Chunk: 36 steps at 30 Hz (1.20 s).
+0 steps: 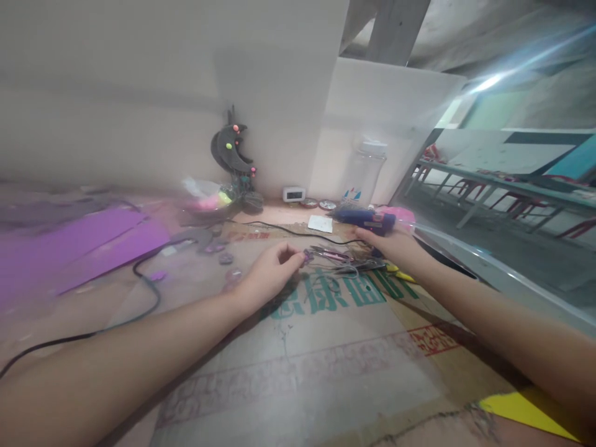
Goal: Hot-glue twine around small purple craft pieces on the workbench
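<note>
Blue glue gun [362, 217] sits gripped, partly hidden, in right hand [387, 242]; left hand [274, 268] pinches blurred purple piece [308, 256].

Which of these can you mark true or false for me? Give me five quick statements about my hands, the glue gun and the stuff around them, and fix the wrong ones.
1. The right hand holds the blue glue gun. True.
2. The left hand holds scissors. False: it pinches a small purple piece; the yellow-handled scissors lie on the table.
3. The crescent decoration is left of the clear bottle in the picture. True.
4. Everything purple lies on the picture's right. False: purple sheets lie at the left.
5. A small white device sits between the crescent decoration and the clear bottle. True.
</note>
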Tool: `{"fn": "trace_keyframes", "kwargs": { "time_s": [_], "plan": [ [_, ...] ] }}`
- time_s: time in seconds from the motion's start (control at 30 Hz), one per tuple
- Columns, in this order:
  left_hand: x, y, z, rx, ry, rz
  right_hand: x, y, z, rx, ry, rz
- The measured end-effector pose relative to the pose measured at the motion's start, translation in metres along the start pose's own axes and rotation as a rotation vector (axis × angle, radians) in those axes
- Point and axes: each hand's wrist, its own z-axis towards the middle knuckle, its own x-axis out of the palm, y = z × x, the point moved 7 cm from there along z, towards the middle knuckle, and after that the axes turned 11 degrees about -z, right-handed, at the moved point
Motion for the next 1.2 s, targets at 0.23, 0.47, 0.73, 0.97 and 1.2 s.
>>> {"fn": "trace_keyframes", "kwargs": {
  "time_s": [0.23,0.47,0.73,0.97,1.2],
  "plan": [
    [0.001,0.003,0.0,-0.005,0.012,0.005,0.03,-0.002,0.056,-0.008,0.074,-0.287],
    [0.001,-0.002,-0.001,0.015,0.022,0.016,0.055,-0.021,0.077,-0.082,0.119,-0.394],
    [0.0,0.0,0.0,0.024,0.002,0.017,0.019,-0.004,0.028,-0.345,-0.061,-0.738],
    [0.0,-0.002,-0.001,0.014,0.001,0.04,0.038,0.034,-0.013,-0.67,-0.065,-0.423],
    [0.001,-0.002,-0.001,0.003,0.019,0.067,0.066,0.031,-0.007,-0.612,0.109,-0.244]
  ]
}}
